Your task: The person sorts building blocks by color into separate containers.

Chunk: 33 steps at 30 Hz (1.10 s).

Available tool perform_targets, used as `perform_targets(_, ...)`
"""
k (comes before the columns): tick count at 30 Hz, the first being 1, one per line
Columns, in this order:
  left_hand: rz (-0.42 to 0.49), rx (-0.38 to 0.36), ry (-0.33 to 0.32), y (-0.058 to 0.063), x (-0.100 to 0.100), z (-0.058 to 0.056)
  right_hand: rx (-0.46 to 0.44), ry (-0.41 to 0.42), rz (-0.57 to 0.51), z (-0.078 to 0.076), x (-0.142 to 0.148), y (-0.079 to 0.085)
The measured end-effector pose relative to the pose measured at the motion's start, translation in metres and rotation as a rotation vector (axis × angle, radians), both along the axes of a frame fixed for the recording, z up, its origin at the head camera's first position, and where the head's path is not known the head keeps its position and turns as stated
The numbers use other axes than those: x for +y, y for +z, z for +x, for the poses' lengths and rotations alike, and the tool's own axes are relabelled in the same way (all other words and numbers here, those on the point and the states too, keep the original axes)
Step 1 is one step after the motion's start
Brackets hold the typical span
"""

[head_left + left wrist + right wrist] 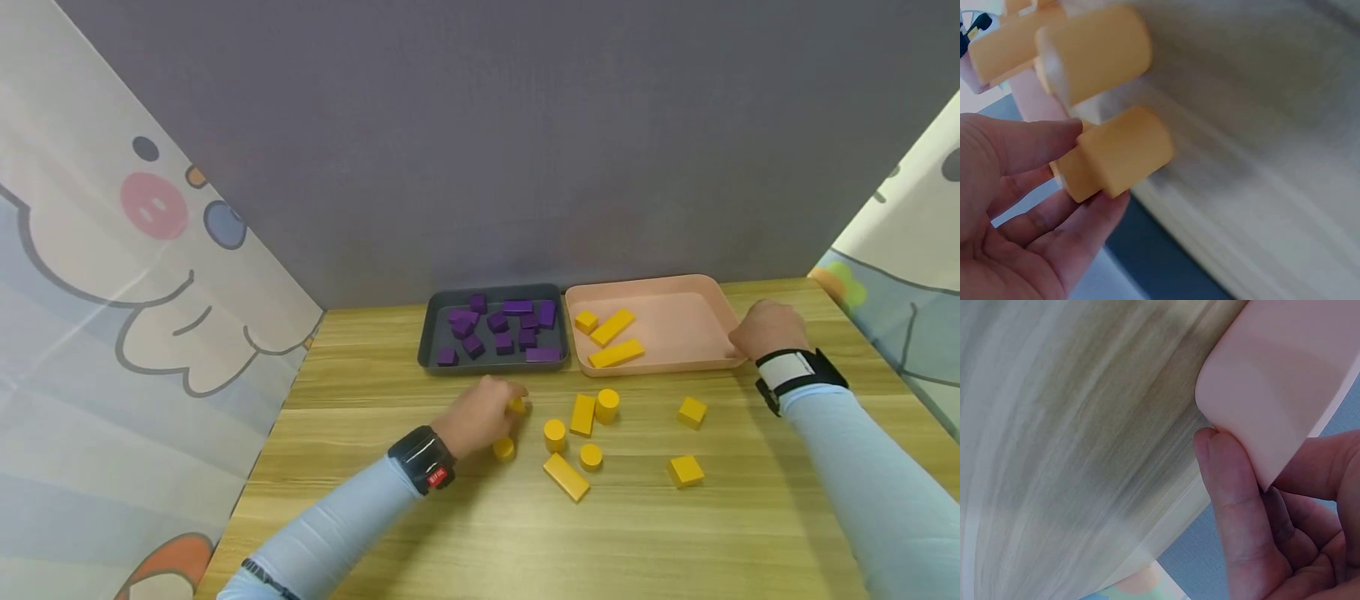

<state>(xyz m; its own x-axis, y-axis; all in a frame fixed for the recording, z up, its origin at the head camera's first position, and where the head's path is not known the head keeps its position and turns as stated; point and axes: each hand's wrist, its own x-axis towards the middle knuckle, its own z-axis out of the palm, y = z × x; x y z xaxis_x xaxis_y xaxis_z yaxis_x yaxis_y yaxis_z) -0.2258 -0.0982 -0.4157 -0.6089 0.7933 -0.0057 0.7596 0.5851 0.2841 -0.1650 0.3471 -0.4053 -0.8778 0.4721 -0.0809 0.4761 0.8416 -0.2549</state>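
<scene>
My left hand point(480, 417) pinches a small yellow block point(1125, 150) between thumb and fingers, just above or at the tabletop; the exact height cannot be told. In the left wrist view a yellow cylinder point(1094, 53) is close by the held block. My right hand point(768, 327) grips the right front corner of the pink tray point(675, 325), thumb on one side of its wall and fingers on the other. Inside that tray's left part lie a short yellow block point(587, 322) and two long yellow blocks point(616, 353).
A dark grey tray point(426, 342) with several purple blocks point(504, 343) stands left of the pink tray. Several yellow cylinders point(607, 406) and blocks point(566, 477) lie on the wooden table point(600, 550) between my hands. A grey wall point(510, 150) rises behind the trays.
</scene>
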Motion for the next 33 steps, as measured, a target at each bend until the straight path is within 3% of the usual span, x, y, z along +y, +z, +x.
perform_targets(8,0.146,0.028,0.011,0.023,0.016,-0.018,0.008,0.014,0.007,0.001,-0.001,0.003)
perform_targets(17,0.262,0.047,-0.003,0.049,0.065,-0.043,0.026,0.006,-0.004,0.002,0.0,0.002)
perform_targets(24,0.329,0.075,-0.007,0.046,0.108,-0.063,0.026,-0.012,-0.011,0.002,0.0,-0.002)
perform_targets(33,0.383,-0.027,0.1,0.034,0.148,-0.081,0.017,-0.028,-0.02,0.0,-0.001,-0.003)
